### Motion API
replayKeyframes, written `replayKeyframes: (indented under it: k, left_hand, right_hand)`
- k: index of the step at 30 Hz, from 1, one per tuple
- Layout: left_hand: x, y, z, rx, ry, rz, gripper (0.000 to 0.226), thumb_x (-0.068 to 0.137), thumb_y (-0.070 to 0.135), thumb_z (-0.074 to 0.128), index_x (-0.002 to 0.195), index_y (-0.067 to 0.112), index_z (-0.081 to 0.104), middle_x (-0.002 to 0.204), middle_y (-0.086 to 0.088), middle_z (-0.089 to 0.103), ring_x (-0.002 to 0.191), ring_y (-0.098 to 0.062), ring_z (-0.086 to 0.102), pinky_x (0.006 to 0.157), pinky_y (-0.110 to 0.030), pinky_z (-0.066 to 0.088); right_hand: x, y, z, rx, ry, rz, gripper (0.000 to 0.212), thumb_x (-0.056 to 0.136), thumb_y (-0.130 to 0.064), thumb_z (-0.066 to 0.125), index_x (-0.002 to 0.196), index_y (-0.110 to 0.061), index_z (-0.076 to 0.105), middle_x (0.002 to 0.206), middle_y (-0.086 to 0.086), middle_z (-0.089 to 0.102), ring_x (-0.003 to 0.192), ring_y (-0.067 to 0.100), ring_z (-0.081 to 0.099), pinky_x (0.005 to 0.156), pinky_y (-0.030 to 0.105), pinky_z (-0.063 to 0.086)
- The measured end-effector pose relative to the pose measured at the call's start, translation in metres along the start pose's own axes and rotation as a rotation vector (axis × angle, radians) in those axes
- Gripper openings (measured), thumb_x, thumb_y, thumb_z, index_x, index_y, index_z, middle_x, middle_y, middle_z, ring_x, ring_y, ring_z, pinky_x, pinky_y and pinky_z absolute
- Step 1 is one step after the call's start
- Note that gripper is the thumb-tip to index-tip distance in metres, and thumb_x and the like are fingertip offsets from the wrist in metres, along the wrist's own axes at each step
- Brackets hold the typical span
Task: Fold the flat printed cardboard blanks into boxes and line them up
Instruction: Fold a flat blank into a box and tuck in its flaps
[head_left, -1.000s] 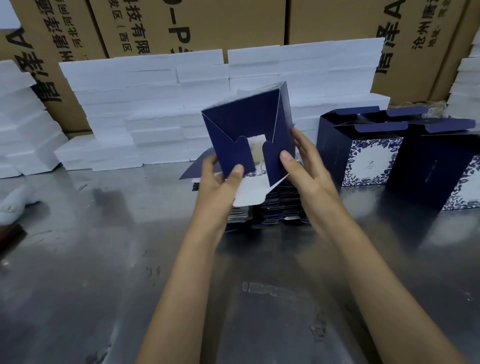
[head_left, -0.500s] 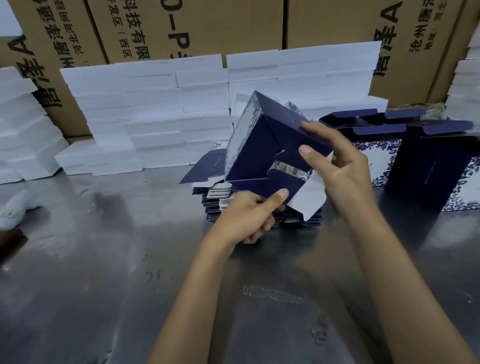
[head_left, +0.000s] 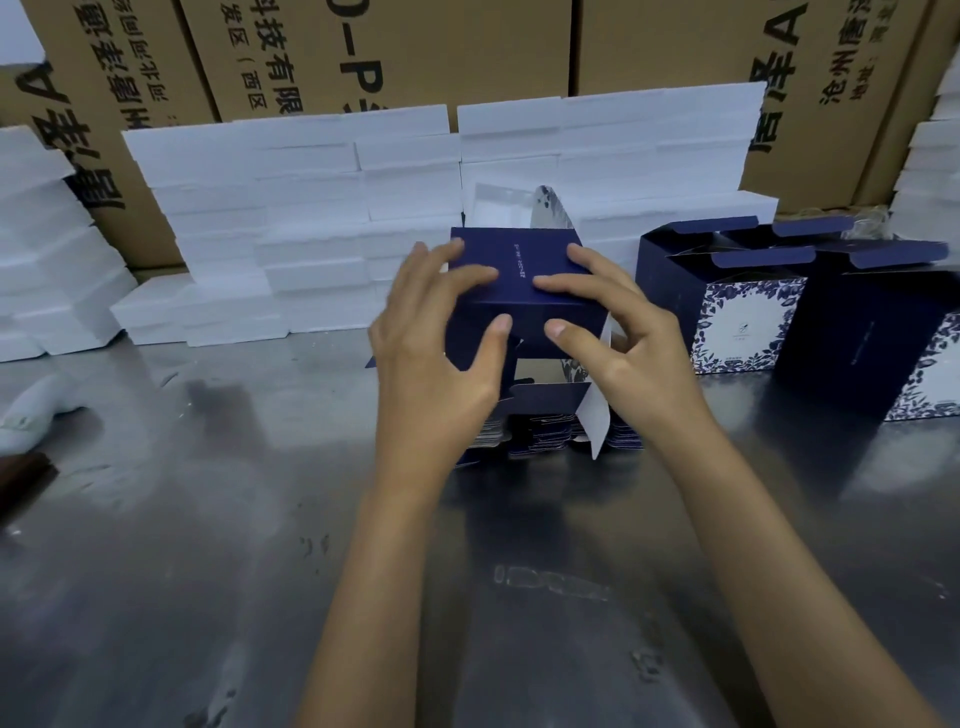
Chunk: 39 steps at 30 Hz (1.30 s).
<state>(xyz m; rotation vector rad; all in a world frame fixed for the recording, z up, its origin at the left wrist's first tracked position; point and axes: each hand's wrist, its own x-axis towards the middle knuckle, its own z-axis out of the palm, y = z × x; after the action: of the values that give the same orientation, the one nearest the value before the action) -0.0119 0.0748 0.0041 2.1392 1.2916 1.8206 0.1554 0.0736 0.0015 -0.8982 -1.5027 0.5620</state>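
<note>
- Left hand (head_left: 441, 358), centre of the frame: its fingers (head_left: 470, 275) lie spread and nearly straight across the navy top panel of the half-folded box (head_left: 519, 280), thumb pressed on the near face; it presses rather than clasps.
- Right hand (head_left: 618, 338), just right of centre: its fingers (head_left: 563, 285) are likewise extended over the same panel, thumb on the near face, mirroring the left.
- Both forearms rise from the bottom edge and converge on the box, wrists slightly bent down.
- The box is held above the stack of flat blanks (head_left: 545, 434) at mid-frame; a white loose flap (head_left: 597, 410) hangs from its lower right, and a printed flap stands up behind it.
- Two finished boxes with open top flaps stand at the right: the nearer-centre finished box (head_left: 748, 322) and the far-right box (head_left: 883, 343), just beside each other.
- The metal table (head_left: 208, 519) is dull, reflective and scuffed.
- White foam slabs (head_left: 311, 218) are piled along the back, too many to count; another pile sits at the left edge, another at the right.
- Brown shipping cartons (head_left: 441, 47) with printed characters fill the top of the frame.
</note>
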Motion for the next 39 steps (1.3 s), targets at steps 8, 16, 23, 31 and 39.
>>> replayKeyframes:
  k: [8, 16, 23, 31, 39]
  left_hand:
    - [0.001, -0.003, 0.009, -0.144, -0.019, -0.029, 0.016, 0.089, 0.019, 0.074, 0.104, 0.025, 0.075, 0.123, 0.011, 0.064, 0.129, -0.010, 0.045, 0.110, -0.026, 0.036]
    - [0.000, -0.002, 0.009, -0.223, -0.016, -0.105, 0.014, 0.086, 0.013, 0.077, 0.094, 0.024, 0.076, 0.117, 0.008, 0.067, 0.126, -0.013, 0.049, 0.107, -0.031, 0.040]
    - [0.001, -0.010, -0.001, -0.339, -0.045, -0.222, 0.022, 0.086, 0.012, 0.076, 0.097, 0.031, 0.076, 0.124, 0.011, 0.067, 0.130, -0.006, 0.051, 0.106, -0.033, 0.045]
    - [0.003, -0.015, -0.002, -0.469, -0.037, -0.270, 0.022, 0.089, 0.002, 0.071, 0.097, 0.022, 0.076, 0.125, 0.003, 0.068, 0.121, -0.007, 0.061, 0.104, -0.039, 0.051]
    - [0.002, -0.016, 0.003, -0.434, -0.116, -0.194, 0.036, 0.088, -0.011, 0.058, 0.096, 0.025, 0.061, 0.147, 0.010, 0.050, 0.135, -0.006, 0.047, 0.109, -0.034, 0.044]
  right_hand:
    - [-0.004, 0.002, 0.009, 0.101, 0.051, -0.009, 0.028, 0.088, -0.004, 0.075, 0.100, -0.030, 0.074, 0.147, -0.010, 0.051, 0.132, -0.005, 0.048, 0.110, 0.030, 0.045]
    - [-0.005, 0.009, 0.012, 0.146, 0.074, -0.021, 0.020, 0.088, -0.006, 0.077, 0.098, -0.024, 0.077, 0.143, -0.009, 0.055, 0.132, -0.002, 0.051, 0.099, 0.020, 0.049]
    - [-0.002, 0.011, 0.008, 0.150, 0.068, 0.008, 0.022, 0.089, -0.007, 0.076, 0.094, -0.028, 0.078, 0.142, -0.011, 0.058, 0.134, 0.006, 0.052, 0.110, 0.052, 0.044]
    - [-0.001, 0.014, 0.004, 0.157, 0.090, 0.030, 0.023, 0.089, -0.006, 0.076, 0.093, -0.028, 0.078, 0.142, -0.011, 0.058, 0.132, 0.003, 0.053, 0.111, 0.052, 0.043]
    - [0.004, 0.017, -0.008, 0.411, 0.010, 0.179, 0.038, 0.102, -0.031, 0.051, 0.139, -0.034, 0.060, 0.151, -0.016, 0.051, 0.139, 0.000, 0.046, 0.112, 0.035, 0.039]
